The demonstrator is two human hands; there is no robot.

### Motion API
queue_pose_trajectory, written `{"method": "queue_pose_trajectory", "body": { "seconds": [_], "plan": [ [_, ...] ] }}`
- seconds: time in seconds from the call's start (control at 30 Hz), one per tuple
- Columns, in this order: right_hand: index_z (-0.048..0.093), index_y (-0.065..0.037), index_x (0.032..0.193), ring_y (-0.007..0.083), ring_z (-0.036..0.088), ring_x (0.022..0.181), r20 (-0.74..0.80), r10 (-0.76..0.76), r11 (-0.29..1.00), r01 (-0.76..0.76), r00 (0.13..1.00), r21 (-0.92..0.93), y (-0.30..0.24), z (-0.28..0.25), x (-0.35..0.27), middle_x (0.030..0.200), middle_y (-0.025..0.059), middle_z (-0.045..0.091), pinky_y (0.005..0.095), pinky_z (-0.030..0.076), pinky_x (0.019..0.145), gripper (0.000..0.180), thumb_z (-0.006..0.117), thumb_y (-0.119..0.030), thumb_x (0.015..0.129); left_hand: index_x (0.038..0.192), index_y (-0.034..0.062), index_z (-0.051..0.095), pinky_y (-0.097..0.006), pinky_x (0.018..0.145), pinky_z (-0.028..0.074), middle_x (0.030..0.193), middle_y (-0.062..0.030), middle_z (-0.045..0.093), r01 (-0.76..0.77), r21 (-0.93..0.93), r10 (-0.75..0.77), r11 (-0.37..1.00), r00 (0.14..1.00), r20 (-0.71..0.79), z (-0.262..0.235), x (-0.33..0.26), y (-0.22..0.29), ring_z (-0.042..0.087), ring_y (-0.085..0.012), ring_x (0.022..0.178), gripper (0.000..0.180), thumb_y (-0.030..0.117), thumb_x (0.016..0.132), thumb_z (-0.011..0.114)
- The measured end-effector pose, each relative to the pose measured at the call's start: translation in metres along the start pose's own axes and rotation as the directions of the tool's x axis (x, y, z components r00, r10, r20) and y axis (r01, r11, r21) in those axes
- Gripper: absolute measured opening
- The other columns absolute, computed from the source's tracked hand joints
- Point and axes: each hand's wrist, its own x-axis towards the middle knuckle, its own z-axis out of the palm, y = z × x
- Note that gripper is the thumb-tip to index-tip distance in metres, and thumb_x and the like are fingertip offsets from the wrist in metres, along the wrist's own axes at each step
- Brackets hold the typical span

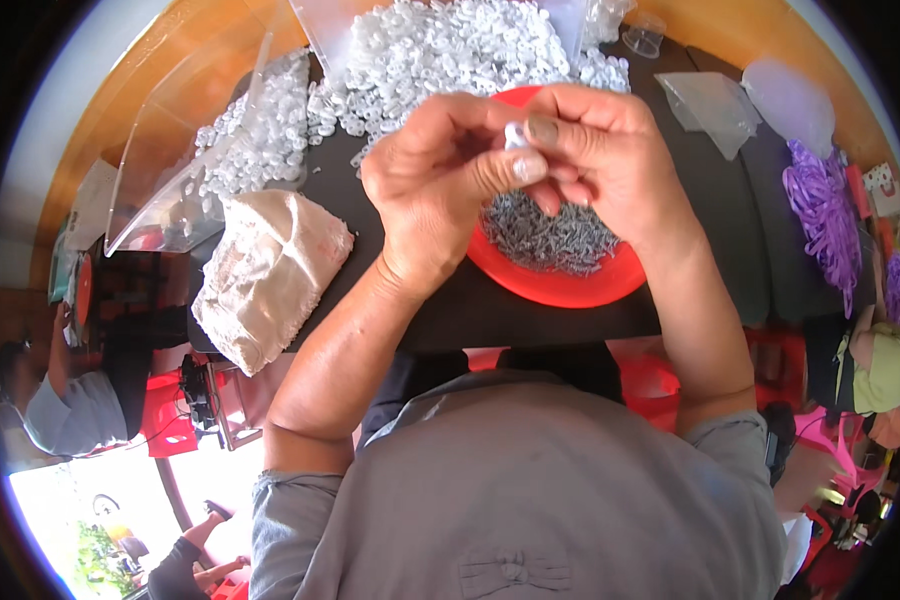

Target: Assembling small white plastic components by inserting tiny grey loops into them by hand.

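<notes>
Both of my hands meet over a red bowl [568,292] at the table's middle. Thumb and fingers of my left hand [440,165] pinch a small white plastic piece [515,136]. My right hand [615,150] is closed in a pinch against that same piece; whatever sits between its fingertips is hidden. Beneath the hands, the bowl holds a heap of small grey metal pins that look like nails or screws [545,235]. Just beyond lies a large pile of small white plastic pieces [440,50], spilling from a clear bin onto the dark table.
A clear plastic bin [160,215] tilts at the left with more white pieces. Nearer lies a crumpled beige cloth [270,270]. At the right are clear plastic bags [712,105] and a bundle of purple straps [822,205]. Other people [75,410] sit at the sides.
</notes>
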Motion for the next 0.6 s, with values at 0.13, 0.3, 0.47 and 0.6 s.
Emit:
{"method": "queue_pose_trajectory", "body": {
  "seconds": [0.13,0.3,0.47,0.6],
  "plan": [
    [0.064,0.002,0.086,0.0085,0.053,0.048,0.006,-0.009,0.996,0.008,1.0,0.084,0.007,-0.002,0.001,0.064,0.0028,0.058,0.0168,0.032,0.042,0.023,0.058,-0.018,0.095,0.096,-0.008,0.062,-0.03,0.062,0.059,0.085,-0.0136,0.068,0.025,-0.028,-0.027,0.999,0.998,-0.051,-0.002,0.003,-0.004,0.066,-0.0175,0.071,0.018,-0.008,0.081,0.071],
    [0.062,0.004,0.093,0.0098,0.05,0.048,-0.001,-0.006,0.99,0.006,1.0,0.141,0.01,0.001,0.004,0.057,-0.0018,0.043,0.0184,0.033,0.042,0.024,0.058,-0.02,0.096,0.097,-0.0054,0.064,-0.026,0.065,0.057,0.084,-0.0102,0.068,0.047,0.009,-0.046,0.999,0.997,-0.068,-0.006,0.006,-0.01,0.065,-0.0132,0.073,0.021,-0.004,0.079,0.074],
    [0.063,0.003,0.093,0.0076,0.047,0.048,-0.007,0.005,0.991,-0.004,1.0,0.13,0.01,0.001,0.003,0.06,-0.0018,0.047,0.019,0.033,0.044,0.023,0.059,-0.019,0.095,0.098,-0.0034,0.065,-0.022,0.064,0.052,0.083,-0.0074,0.068,0.037,0.095,-0.026,0.995,0.994,-0.106,-0.006,0.007,-0.012,0.062,-0.0097,0.07,0.02,-0.003,0.08,0.074],
    [0.065,0.0,0.088,0.0048,0.045,0.052,-0.259,-0.156,0.978,0.111,0.953,-0.178,0.01,0.011,0.005,0.062,-0.0033,0.049,0.0187,0.032,0.047,0.016,0.061,-0.014,0.093,0.097,-0.0019,0.066,-0.019,0.052,0.042,0.08,-0.0046,0.067,0.172,0.062,-0.15,0.983,0.952,-0.268,0.007,0.005,-0.016,0.055,-0.0063,0.061,0.012,0.003,0.087,0.069]
  ]
}}
